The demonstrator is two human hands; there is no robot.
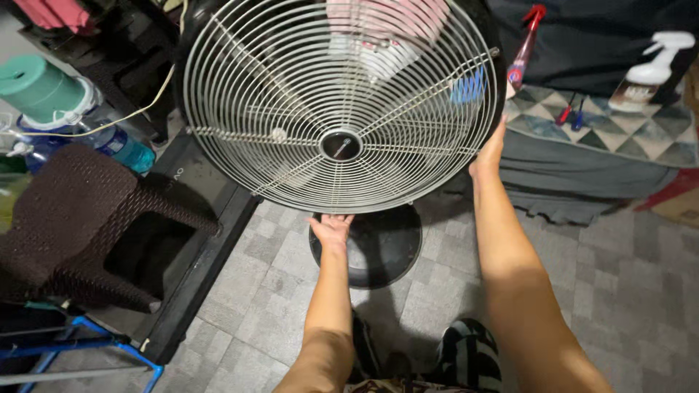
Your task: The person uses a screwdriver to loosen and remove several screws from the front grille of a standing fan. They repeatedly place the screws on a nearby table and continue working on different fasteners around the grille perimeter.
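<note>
At the middle of the scene, above the grey tiled floor [626, 291], we steady a standing fan's wire grille [340, 102]. Our left hand [331, 228] lies open, palm up, fingertips under the grille's lower rim. Our right hand [489, 154] grips the right rim, fingers hidden behind it, bracing it. The round black base [382, 251] stands below; a brown woven stool [80, 218] sits left.

Grey square floor tiles [277, 291] cover the ground. At the left stands a dark brown woven stool [73, 218], with a blue metal frame [95, 349] below it and a teal-capped water jug [51, 102] behind. At the right, a patterned cloth [619, 131] carries a white spray bottle [652, 69].
</note>
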